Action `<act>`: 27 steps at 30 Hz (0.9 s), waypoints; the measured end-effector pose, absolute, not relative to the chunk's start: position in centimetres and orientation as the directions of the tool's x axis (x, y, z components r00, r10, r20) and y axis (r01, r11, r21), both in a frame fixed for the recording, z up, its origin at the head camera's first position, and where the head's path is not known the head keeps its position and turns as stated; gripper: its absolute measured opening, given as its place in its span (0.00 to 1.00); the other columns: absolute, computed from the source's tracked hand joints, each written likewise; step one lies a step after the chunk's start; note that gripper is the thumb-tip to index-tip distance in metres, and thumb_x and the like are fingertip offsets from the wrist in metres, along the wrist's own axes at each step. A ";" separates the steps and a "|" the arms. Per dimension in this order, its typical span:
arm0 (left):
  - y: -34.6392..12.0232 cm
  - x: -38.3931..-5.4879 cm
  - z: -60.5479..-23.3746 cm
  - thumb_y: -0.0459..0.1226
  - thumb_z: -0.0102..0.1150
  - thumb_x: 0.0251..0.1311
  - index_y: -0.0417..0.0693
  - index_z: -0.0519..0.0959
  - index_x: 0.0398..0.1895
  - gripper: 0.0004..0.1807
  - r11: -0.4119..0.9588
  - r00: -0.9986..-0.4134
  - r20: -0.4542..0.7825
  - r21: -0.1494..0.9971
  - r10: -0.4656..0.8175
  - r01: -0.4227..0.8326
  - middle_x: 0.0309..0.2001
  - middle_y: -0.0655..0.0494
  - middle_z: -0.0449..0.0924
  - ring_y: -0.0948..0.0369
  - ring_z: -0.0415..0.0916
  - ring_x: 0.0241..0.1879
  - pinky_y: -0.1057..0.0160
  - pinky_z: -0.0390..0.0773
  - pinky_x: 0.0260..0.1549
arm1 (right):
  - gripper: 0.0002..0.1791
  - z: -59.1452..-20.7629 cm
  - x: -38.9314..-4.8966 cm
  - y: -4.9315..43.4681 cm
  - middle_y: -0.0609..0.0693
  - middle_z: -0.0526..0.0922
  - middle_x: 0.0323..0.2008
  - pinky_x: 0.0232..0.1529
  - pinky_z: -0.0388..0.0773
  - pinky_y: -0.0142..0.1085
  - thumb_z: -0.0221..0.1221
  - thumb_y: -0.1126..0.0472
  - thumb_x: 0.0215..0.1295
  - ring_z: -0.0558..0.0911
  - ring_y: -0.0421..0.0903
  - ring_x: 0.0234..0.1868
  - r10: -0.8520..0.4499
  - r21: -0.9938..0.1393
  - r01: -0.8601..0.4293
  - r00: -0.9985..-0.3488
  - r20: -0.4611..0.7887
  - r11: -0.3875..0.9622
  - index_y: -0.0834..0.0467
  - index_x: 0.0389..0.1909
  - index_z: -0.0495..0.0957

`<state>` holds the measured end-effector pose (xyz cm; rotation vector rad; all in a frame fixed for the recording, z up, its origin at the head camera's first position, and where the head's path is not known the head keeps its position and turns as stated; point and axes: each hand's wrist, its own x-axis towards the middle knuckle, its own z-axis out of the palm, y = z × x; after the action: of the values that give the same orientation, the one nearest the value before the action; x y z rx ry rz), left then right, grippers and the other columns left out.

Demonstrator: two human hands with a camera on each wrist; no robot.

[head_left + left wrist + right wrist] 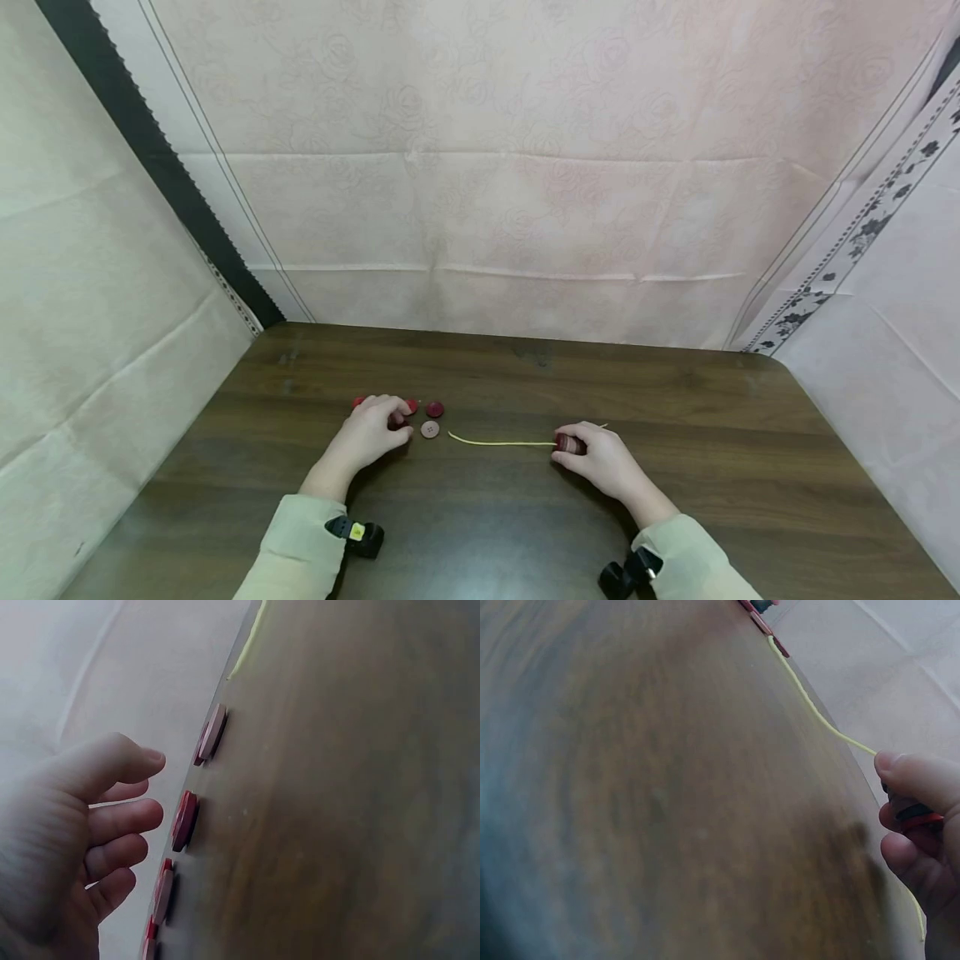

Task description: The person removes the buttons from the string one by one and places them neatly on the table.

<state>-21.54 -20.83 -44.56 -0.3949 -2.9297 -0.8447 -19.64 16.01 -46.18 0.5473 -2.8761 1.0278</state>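
My left hand hovers over several loose buttons at the left of the table, fingers loosely bent with nothing between them. Beside its fingertips lie a dark red button, a pale pink button with holes and a bright red button. Another red button shows past the knuckles; the hand hides others, seen in the left wrist view as a row including a dark red one. My right hand grips a stack of red and pinkish buttons on a yellow cord, which extends left toward the loose buttons.
The dark brown wooden table reaches back to a pale cloth hanging behind it. More cloth hangs at the left and right sides. The cord's short other end pokes out behind my right hand.
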 end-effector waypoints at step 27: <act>-18.8 -21.1 -44.1 0.36 0.63 0.55 0.48 0.78 0.44 0.13 0.726 -0.954 0.131 0.623 0.270 0.291 0.36 0.62 0.76 0.60 0.69 0.42 0.55 0.72 0.44 | 0.14 -45.6 -19.2 15.7 0.39 0.72 0.28 0.35 0.71 0.35 0.66 0.55 0.56 0.71 0.40 0.30 -0.333 -0.636 -0.335 -0.934 0.128 0.695 0.53 0.43 0.80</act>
<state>-21.09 -18.79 -44.05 -0.4702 -2.8901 -1.0510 -19.22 15.65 -45.56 0.5699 -2.8897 1.0858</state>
